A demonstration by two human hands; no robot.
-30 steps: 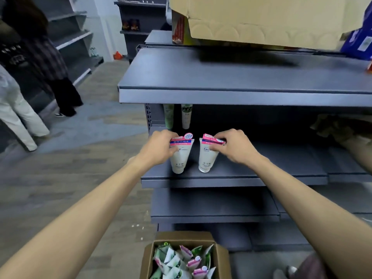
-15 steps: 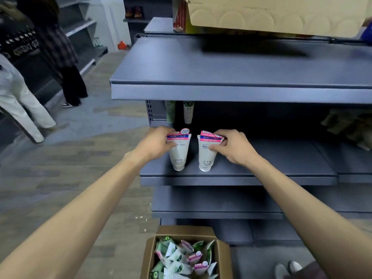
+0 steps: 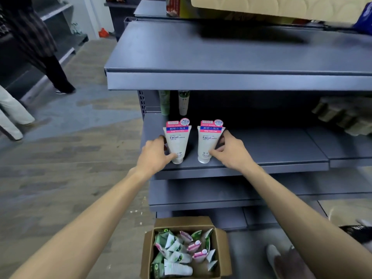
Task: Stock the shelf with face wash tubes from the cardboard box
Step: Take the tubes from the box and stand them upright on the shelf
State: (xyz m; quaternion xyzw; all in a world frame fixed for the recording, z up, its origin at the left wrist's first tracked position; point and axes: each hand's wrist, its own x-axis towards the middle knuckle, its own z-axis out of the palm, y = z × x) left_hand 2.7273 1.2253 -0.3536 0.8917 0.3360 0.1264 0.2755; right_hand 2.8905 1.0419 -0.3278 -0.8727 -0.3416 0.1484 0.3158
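Observation:
Two white face wash tubes with pink tops stand cap-down, side by side, near the front of the middle grey shelf [image 3: 271, 156]. My left hand [image 3: 154, 156] wraps around the lower part of the left tube [image 3: 178, 141]. The right tube [image 3: 209, 142] is held low down by my right hand [image 3: 229, 152]. Two more tubes [image 3: 174, 102] stand at the shelf's back left, one green, one white. On the floor below, the open cardboard box [image 3: 148, 248] holds several green and pink tubes.
The top shelf [image 3: 221, 57] overhangs the middle one and carries a large cardboard box [image 3: 271, 7]. Crumpled packaging [image 3: 342, 115] lies at the right of the middle shelf. Two people's legs [image 3: 24, 77] stand in the aisle at left. A shoe [image 3: 273, 256] is at lower right.
Both hands have slid down from the pink tops of the tubes to their lower bodies, so the labels now show. The tubes stay upright on the shelf. The camera has tilted slightly.

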